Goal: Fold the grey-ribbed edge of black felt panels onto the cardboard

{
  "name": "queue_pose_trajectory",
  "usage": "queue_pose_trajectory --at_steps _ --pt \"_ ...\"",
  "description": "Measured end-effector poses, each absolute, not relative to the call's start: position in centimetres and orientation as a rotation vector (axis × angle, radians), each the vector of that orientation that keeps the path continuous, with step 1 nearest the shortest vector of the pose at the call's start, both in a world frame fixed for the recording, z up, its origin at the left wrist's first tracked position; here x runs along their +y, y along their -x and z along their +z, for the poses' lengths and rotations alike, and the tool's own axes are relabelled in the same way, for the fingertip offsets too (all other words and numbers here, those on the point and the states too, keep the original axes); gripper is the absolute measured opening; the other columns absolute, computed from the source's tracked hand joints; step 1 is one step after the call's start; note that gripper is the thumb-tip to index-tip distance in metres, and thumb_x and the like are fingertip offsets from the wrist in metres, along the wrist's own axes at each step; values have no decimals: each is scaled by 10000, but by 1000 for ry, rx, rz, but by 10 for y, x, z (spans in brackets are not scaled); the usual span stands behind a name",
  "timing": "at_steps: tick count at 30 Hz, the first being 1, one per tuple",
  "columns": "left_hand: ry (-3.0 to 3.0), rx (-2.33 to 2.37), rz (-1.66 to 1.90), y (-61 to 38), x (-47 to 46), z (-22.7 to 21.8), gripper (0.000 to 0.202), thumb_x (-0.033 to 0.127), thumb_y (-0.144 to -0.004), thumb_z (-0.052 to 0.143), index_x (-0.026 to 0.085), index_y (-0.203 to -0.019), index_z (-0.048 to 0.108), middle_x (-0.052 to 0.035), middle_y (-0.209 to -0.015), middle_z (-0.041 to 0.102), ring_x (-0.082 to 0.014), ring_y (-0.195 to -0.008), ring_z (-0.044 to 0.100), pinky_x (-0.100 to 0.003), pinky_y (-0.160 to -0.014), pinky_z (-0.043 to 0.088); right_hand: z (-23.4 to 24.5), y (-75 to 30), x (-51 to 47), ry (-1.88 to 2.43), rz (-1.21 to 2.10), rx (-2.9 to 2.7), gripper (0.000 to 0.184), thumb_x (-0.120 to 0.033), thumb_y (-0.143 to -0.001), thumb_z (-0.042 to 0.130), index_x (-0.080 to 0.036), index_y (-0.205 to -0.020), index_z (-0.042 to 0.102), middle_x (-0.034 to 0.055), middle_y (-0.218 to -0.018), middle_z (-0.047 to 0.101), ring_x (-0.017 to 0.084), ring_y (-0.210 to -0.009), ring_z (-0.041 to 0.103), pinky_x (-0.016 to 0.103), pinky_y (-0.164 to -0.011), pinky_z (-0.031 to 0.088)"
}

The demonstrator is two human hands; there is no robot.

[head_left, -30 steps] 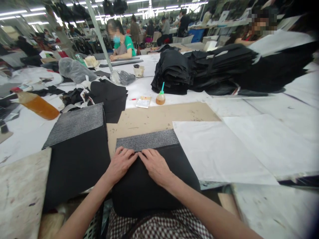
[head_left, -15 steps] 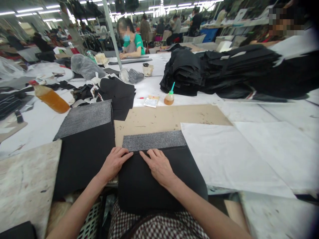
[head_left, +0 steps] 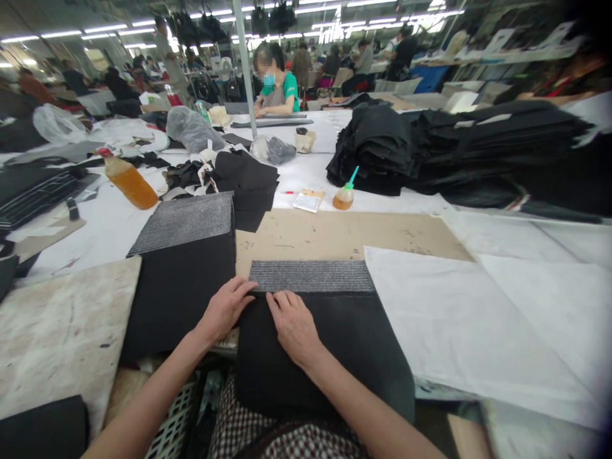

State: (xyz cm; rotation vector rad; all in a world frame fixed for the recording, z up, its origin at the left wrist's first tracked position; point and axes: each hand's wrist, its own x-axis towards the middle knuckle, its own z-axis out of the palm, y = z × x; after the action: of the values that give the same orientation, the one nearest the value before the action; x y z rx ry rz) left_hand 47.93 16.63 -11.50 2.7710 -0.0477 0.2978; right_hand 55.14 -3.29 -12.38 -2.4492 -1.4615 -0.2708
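A black fabric panel (head_left: 344, 344) with a grey ribbed strip (head_left: 310, 275) along its far edge lies in front of me on a brown cardboard sheet (head_left: 335, 233). My left hand (head_left: 224, 309) rests flat at the panel's left corner, fingers stretched onto the seam where black meets grey. My right hand (head_left: 291, 322) lies flat beside it on the black cloth, fingertips at the same seam. Neither hand holds anything. A stack of like panels (head_left: 184, 255) sits to the left.
White paper sheets (head_left: 454, 312) cover the table to the right. A small glue bottle (head_left: 345, 194), an orange-liquid bottle (head_left: 129, 182) and piles of black fabric (head_left: 430, 150) lie farther back. A stained board (head_left: 57, 325) sits at left. Other people work at distant tables.
Both hands have slid a little to the left along the seam, staying flat on the panel. My head has shifted, so the table appears moved to the right.
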Motion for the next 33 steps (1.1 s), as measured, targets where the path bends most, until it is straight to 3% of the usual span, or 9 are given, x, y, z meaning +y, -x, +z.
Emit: queue_pose_trajectory --at_steps 5,9,16,23,29,33 --pt "-2741 -115 290 -474 180 -118 253 258 -1005 420 227 -1107 649 -49 -1041 608 -160 -971 566 -275 -837 504 -120 -554 -35 2435 -211 -1481 509 -81 -914 482 -168 -1415 459 107 -1064 557 257 -995 475 404 -889 430" --pt "-2850 -212 284 -469 182 -118 293 191 -999 406 223 -1188 628 -60 -1072 609 -168 -967 547 -288 -828 501 -114 -552 -33 2466 -206 -1483 520 -96 -911 493 -198 -1420 458 104 -1050 556 261 -974 469 413 -866 427" --pt "-3000 -348 274 -463 179 -115 348 137 -968 441 186 -1289 568 -105 -1143 607 -205 -999 525 -364 -912 487 -113 -550 -31 2467 -208 -1508 477 -104 -924 472 -179 -1394 479 100 -1060 553 264 -974 460 413 -864 418" --pt "-3088 -349 260 -461 172 -113 363 141 -964 447 182 -1313 538 -105 -1155 601 -217 -1015 528 -361 -918 470 -116 -550 -34 2458 -258 -1481 472 -100 -911 493 -176 -1377 485 102 -1050 556 259 -969 465 414 -853 417" --pt "-3220 -178 333 -449 166 -106 327 82 -919 451 178 -1184 617 -110 -1115 622 -249 -989 549 -386 -864 459 -115 -551 -40 2427 -274 -1465 453 -92 -893 511 -149 -1342 497 97 -1023 557 257 -949 470 418 -843 420" --pt "-3184 26 492 -449 141 -104 317 87 -928 434 161 -1184 605 -124 -1205 613 -261 -1062 551 -403 -919 437 -112 -551 -45 2416 -268 -1435 404 -93 -899 511 -143 -1301 509 85 -1012 561 252 -947 477 405 -838 421"
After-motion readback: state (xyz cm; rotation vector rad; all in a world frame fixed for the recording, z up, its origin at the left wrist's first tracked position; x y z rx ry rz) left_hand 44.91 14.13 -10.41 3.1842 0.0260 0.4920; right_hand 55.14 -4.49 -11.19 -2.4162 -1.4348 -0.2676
